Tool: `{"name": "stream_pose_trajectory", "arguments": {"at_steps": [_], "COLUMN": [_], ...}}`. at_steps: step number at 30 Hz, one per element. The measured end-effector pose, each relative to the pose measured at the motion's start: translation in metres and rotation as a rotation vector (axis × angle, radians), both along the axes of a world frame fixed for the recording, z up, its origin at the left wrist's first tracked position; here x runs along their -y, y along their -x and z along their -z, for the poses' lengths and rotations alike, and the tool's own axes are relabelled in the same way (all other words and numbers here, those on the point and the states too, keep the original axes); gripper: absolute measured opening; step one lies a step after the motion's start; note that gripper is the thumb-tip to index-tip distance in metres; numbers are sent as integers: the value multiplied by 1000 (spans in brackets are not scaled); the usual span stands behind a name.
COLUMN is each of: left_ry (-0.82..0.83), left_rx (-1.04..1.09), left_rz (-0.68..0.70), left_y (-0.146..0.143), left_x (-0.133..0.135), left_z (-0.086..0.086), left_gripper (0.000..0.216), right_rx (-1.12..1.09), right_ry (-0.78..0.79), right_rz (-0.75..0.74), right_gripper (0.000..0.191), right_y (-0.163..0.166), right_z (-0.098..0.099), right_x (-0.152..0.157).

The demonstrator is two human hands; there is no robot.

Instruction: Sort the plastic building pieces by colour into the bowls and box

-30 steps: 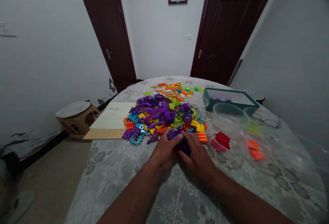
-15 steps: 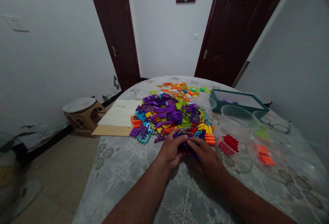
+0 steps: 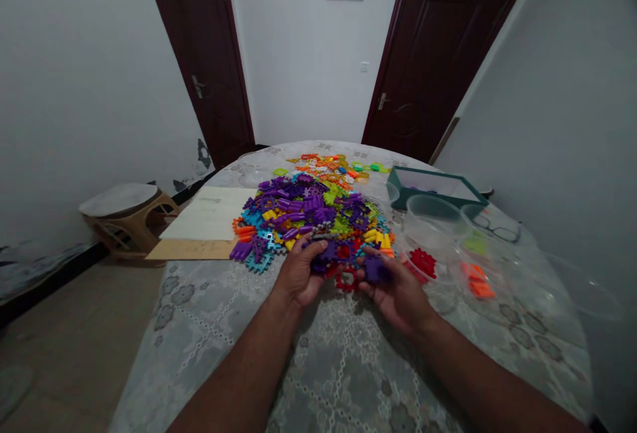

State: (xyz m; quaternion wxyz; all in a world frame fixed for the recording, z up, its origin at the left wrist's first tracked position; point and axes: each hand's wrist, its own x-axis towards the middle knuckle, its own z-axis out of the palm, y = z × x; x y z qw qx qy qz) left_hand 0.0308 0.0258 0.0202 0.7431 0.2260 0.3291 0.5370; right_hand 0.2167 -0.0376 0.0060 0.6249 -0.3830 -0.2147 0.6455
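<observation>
Gripping a clump of purple plastic interlocking pieces (image 3: 324, 262) at the near edge of the big mixed-colour heap of plastic building pieces (image 3: 308, 211), the left hand (image 3: 297, 275) curls tight around it, as I watch from the remote desk, while the right hand (image 3: 401, 295) lies half palm-up just beside, thumb and fingers pinched on a single purple plastic block (image 3: 375, 268). By my reckoning little is done: a few red toothed pieces (image 3: 424, 262) and flat orange pieces (image 3: 476, 280) sit in clear plastic bowls (image 3: 438, 202) to the right, and most of the heap lies unsorted on the lace-covered round table (image 3: 323, 367).
</observation>
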Motion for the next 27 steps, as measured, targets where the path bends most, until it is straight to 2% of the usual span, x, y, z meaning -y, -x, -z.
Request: {"name": "stream_pose_trajectory", "arguments": {"at_steps": [3,6,11,15,17,22,27], "left_ry": [-40,-64,-84,-88,-91,-92,-81], "left_rx": [6,18,-13,-26,-39,-89,-109], "left_rz": [-1,-20,-31,-6,1,18,33], "left_y": [1,1,0,0,1,2,1], "left_x": [0,1,4,5,5,4,5], "left_z": [-2,-7,-15,-16,-14,-12,-12], "left_gripper": [48,50,52,51,51,49,51], "right_rx": [-76,-23,385,827,975,1096,1258], "right_ry": [8,-41,-165,-328,-373,-325,-330], "right_rz": [-68,-118,-194,-209,-199,-200,-410], "right_gripper": [33,36,34,27,27,27,32], "right_y": [-1,1,2,-9,-17,-38,-71], "right_z": [-3,-3,-8,-21,-29,-54,-83], "right_x": [3,5,9,18,20,23,33]}}
